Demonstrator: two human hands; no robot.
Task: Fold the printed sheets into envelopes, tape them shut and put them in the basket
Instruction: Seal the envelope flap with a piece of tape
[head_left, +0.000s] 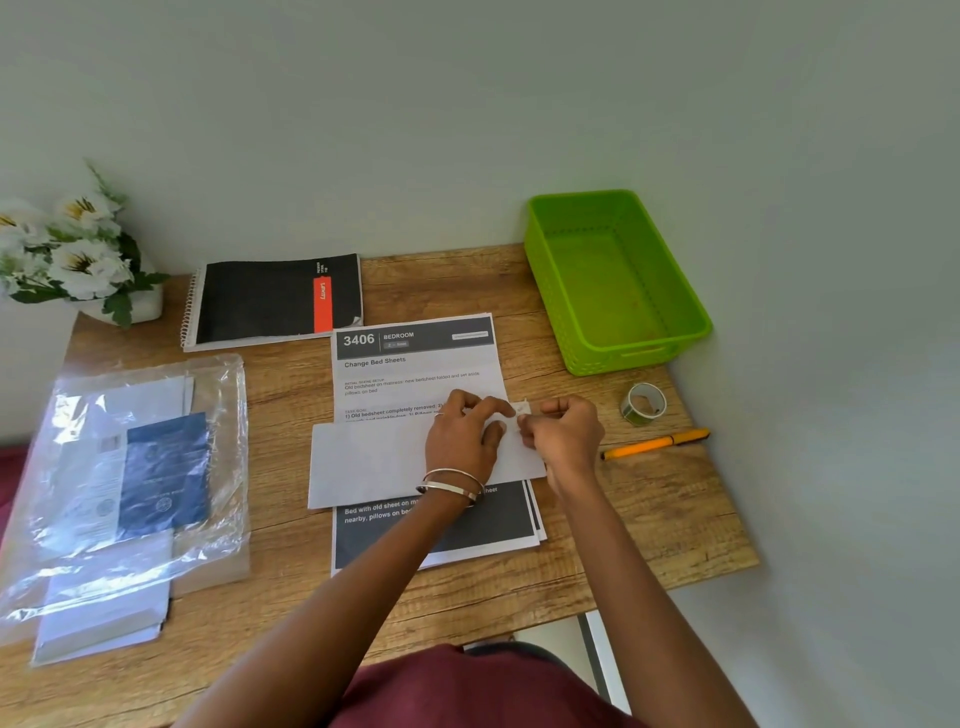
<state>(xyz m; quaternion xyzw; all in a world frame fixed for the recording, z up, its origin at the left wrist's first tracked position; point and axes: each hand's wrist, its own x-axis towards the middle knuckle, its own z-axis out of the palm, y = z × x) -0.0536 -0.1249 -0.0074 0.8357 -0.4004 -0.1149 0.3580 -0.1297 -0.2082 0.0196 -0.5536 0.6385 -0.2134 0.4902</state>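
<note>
A folded white sheet (374, 460) lies across a stack of printed sheets (415, 364) in the middle of the wooden table. My left hand (465, 441) and my right hand (563, 434) meet above the fold's right end and pinch a small piece of clear tape (522, 409) between their fingertips. The tape roll (643, 404) stands to the right of my hands. A green basket (613, 280) with nothing in it sits at the back right against the wall.
An orange pen (654, 443) lies near the table's right edge. A black spiral notebook (275, 299) lies at the back. A clear plastic sleeve with papers (130, 478) covers the left side. White flowers (72, 249) stand at the back left corner.
</note>
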